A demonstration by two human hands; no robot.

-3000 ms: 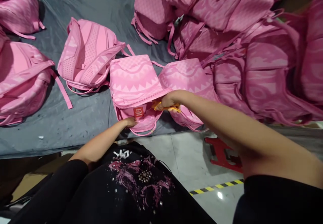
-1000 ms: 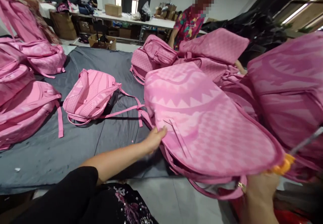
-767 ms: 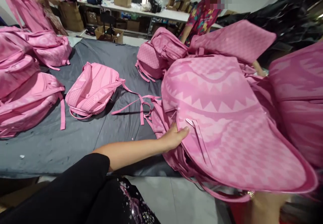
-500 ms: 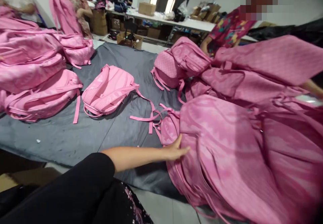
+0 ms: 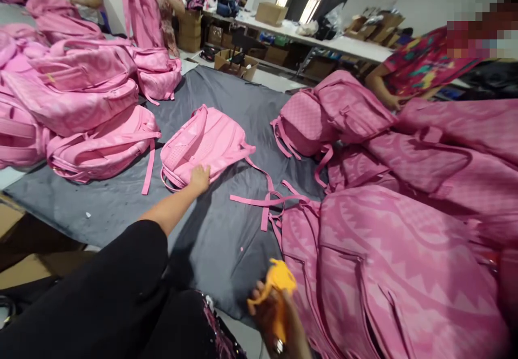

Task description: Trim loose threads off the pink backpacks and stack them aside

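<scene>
My left hand (image 5: 199,178) grips the lower edge of a pink backpack (image 5: 218,137) lying on the grey cloth, its straps trailing to the right. My right hand (image 5: 273,310), at the bottom centre, is wrapped round a yellow-orange tool (image 5: 281,278) with a metal part near its lower end. Right beside that hand stands a large pink backpack (image 5: 404,262) with zips and a jagged pattern. Loose pink straps (image 5: 267,200) lie between the two backpacks.
Pink backpacks (image 5: 101,143) are piled at the left, and more (image 5: 307,121) at the right. A grey cloth (image 5: 133,208) covers the table. Several people stand around, one in a flowered shirt (image 5: 429,65). A white table (image 5: 348,46) with boxes stands behind.
My left hand has moved left from the large backpack to the smaller one and taken hold of it. My right hand has come into view with the yellow-orange tool. The view has shifted.
</scene>
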